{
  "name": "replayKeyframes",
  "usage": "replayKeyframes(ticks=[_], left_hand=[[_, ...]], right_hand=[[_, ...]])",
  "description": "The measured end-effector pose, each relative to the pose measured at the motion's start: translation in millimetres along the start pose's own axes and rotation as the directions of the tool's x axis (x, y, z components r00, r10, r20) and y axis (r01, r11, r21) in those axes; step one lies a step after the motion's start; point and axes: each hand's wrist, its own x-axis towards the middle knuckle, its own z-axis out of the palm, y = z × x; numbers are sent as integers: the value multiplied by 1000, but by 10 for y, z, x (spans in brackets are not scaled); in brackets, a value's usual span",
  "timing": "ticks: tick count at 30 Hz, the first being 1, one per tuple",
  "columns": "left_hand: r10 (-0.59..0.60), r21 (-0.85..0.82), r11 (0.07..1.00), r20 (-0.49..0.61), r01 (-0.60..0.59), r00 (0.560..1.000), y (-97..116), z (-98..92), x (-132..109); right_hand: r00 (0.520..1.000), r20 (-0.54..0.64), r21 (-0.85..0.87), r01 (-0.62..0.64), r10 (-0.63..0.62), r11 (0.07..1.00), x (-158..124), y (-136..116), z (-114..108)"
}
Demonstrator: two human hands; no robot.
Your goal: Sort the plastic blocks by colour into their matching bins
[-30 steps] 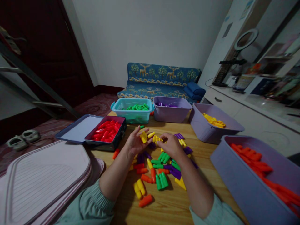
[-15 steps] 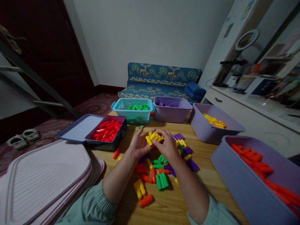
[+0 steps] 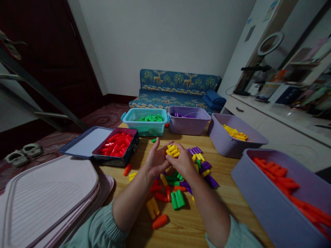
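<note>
Several yellow pieces (image 3: 172, 150) are held between my two hands above the middle of the wooden table. My left hand (image 3: 156, 161) is palm up with its thumb raised and fingers reaching under the pieces. From the right, my right hand (image 3: 181, 160) closes its thumb and fingers on them. Below lies a loose pile: green pieces (image 3: 178, 199), yellow pieces (image 3: 152, 208), an orange piece (image 3: 160, 221), and purple pieces (image 3: 212, 181) on the right. My hands hide part of the pile.
Around the table (image 3: 222, 213) stand a tin of red pieces (image 3: 126, 153), a teal bin of green pieces (image 3: 144, 128), a purple-piece bin (image 3: 188, 125), a yellow-piece bin (image 3: 219, 139) and an orange-piece bin (image 3: 269, 199). Pink lids (image 3: 51, 193) lie at left.
The yellow pieces in my hands look more closely bunched, and my right hand's fingers now cover more of their right side. The view has shifted slightly.
</note>
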Motion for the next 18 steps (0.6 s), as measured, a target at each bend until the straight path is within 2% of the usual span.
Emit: replayKeyframes(ticks=[4,7,12,15,18], left_hand=[[-21,101,995,-23,23,1000,-23,46,-4],[2,215,977,-21,2,1000,-42,65,-9],[40,302,953,-13,-35,999,-55,83,-23],[37,304,952,11,-39,999,-55,112,-34],[66,281,957,25,-71,997,-62,155,-40]], right_hand=[[998,9,130,-57,56,990,31,90,2],[992,36,267,-124,118,956,36,64,-11],[960,114,452,-279,256,847,0,-72,-33],[951,117,525,-303,286,795,-18,-103,-30],[940,108,635,-317,325,705,-12,-98,-34]])
